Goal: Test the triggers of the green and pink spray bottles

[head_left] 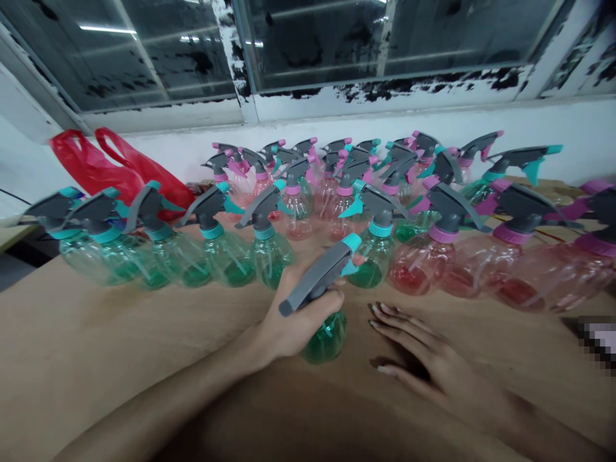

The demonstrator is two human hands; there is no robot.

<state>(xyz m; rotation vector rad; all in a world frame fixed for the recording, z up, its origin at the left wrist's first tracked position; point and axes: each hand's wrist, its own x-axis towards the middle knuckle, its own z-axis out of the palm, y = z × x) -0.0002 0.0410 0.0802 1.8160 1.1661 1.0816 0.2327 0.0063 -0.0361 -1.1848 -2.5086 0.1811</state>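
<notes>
The left hand [289,327] is closed around the neck of a green spray bottle [325,343], directly below the gray spray head [315,276]. The bottle is at the near center of the table [120,372], in front of the row. Its turquoise nozzle [352,242] points to the far right, and a fingertip shows beside the trigger. Whether the bottle base contacts the table cannot be determined.

The right hand [433,359] is positioned palm down, to the right of the bottle and apart from it. Its fingers are extended and lie close together; the thumb is spread away from them. Fingertip contact with the table cannot be confirmed.

Beyond the hands, a row of upright bottles spans the table: five green bottles [180,256] at left, then one green bottle [370,256] right of center, followed by pink bottles [423,263] at right. Further bottles [298,215] stand behind this row. A red plastic bag [120,170] is at far left, below the window [312,45].
</notes>
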